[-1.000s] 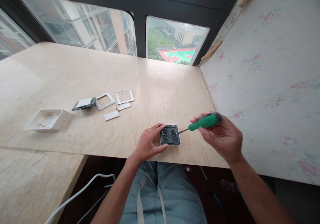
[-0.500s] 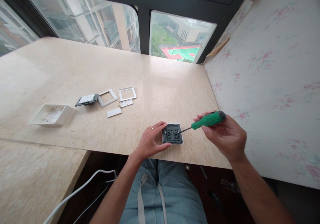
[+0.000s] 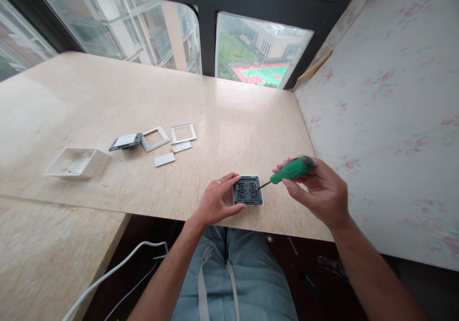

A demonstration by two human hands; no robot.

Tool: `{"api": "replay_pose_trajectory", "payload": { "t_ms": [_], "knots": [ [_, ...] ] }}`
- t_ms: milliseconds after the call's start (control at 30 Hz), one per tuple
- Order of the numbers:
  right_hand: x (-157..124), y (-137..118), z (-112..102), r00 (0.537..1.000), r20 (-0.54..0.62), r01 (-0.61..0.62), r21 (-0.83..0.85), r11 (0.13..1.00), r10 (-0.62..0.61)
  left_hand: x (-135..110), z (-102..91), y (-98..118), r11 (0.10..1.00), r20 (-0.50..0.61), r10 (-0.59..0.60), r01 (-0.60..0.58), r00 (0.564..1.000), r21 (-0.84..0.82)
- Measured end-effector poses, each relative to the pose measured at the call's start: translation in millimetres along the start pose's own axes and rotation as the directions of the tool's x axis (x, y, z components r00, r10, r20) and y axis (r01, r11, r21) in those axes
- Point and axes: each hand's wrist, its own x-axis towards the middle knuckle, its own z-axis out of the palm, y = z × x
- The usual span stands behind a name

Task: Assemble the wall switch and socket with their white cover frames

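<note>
Holding the switch (image 3: 248, 190) by its left part, the left hand (image 3: 217, 201) pinches it between the thumb at the near edge and the fingers at the far corner. The switch lies on the desk (image 3: 229, 120), near its front edge, dark inner side up. The right hand (image 3: 319, 192) has its fingers curled around the green handle of a screwdriver (image 3: 292, 169), its tip apparently at the right side of the switch. The switch looks light and stiff, probably plastic, and could skid on the smooth desk. Its small moulded centre parts seem most fragile, so the outer rim looks the safer hold; the screwdriver is best gripped by its thick handle.
</note>
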Motion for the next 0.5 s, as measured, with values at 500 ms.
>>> {"api": "replay_pose_trajectory", "payload": {
  "t_ms": [500],
  "knots": [
    [7.0,-0.6,6.0,0.991,0.002,0.127,-0.288,0.949,-0.132,0.1,-0.1,0.4,1.000,-0.001,0.003,-0.003,1.000,0.001]
  ]
}}
